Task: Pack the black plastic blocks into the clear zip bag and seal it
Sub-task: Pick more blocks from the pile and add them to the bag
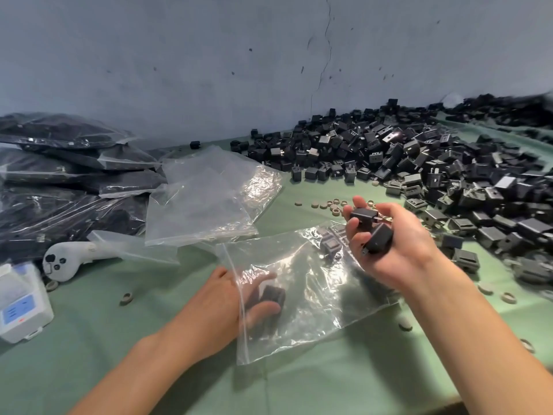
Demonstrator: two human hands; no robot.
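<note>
Left hand [239, 298] nearest, pushed through mouth of clear zip bag [302, 295], fingers curled on one black block [273, 295] inside; bag flat on green cloth [299, 390], mouth facing left, unsealed. Right hand [395, 247] above bag's far corner, clamped on two blocks [371, 232], loose pile [419, 163] well beyond. Risks, judged: slack film collapsing as left hand withdraws, blocking entry; loosely gripped pair slipping to cloth; metal prongs snagging film; block lodged in zip track preventing seal.
</note>
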